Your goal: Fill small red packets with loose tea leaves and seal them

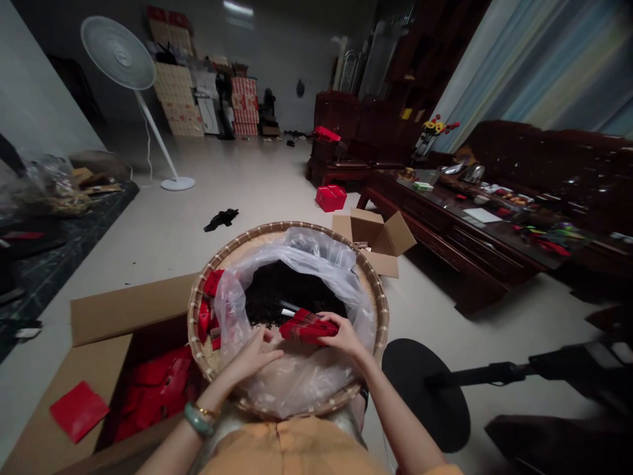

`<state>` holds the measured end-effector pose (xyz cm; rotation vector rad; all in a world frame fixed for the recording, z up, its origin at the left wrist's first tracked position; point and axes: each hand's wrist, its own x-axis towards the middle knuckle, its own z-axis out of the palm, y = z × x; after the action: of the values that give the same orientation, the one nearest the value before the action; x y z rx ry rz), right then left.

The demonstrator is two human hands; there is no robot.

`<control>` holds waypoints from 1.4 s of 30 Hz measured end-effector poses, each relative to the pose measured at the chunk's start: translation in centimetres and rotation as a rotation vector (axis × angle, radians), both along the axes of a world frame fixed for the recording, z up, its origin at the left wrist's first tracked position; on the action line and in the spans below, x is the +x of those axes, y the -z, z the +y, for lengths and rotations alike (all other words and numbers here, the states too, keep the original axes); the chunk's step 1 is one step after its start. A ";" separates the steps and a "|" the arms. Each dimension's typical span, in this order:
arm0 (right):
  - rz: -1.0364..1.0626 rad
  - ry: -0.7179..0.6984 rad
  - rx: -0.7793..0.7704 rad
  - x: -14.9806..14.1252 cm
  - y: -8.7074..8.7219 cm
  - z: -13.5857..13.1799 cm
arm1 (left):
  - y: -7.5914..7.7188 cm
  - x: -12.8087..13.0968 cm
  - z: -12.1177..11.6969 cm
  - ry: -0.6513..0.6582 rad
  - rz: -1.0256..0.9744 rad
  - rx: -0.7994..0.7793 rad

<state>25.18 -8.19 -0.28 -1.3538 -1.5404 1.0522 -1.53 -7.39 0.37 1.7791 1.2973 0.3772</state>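
My right hand (343, 336) is shut on a red plaid packet (305, 327), holding it over the fold of a clear plastic bag (297, 382). My left hand (254, 356) rests on the plastic close to the packet's near end, with nothing visibly in its fingers. The bag lies open in a round woven bamboo tray (208, 316) on my lap and holds a heap of dark, loose tea-like leaves (281, 293). Several red packets (208, 307) are tucked between the bag and the tray's left rim.
To my left, an open cardboard box (101, 336) holds red packets. A smaller open carton (378, 241) stands past the tray, with a red box (330, 197) beyond it. A black stand base (425, 394) lies right, and a long wooden table (445, 224) holds assorted items.
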 end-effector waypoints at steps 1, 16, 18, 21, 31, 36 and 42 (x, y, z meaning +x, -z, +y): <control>-0.028 -0.039 0.006 -0.1 0.4 0.0 | 0.3 0.4 0.1 -0.036 0.017 0.046; -0.245 0.165 0.368 3.9 1.7 1.0 | 1.8 3.1 1.5 0.272 0.173 0.200; -0.319 0.154 0.468 5.4 2.4 2.1 | 2.2 2.7 1.6 0.269 0.141 0.199; -0.376 0.101 0.537 8.1 2.8 4.9 | 2.1 2.5 1.7 0.236 0.155 0.230; -0.511 -0.076 0.410 11.0 2.3 10.3 | 1.2 3.9 0.6 0.265 0.277 0.274; -0.550 0.049 0.422 8.8 2.1 8.2 | 1.7 4.0 1.1 0.300 0.253 0.254; -0.583 0.135 0.439 3.2 1.5 6.6 | 2.2 3.8 2.0 0.208 0.146 0.188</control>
<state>28.36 -1.60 -1.79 -1.4845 -1.9169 0.2028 2.30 -5.34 -1.78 2.1125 1.1924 0.2627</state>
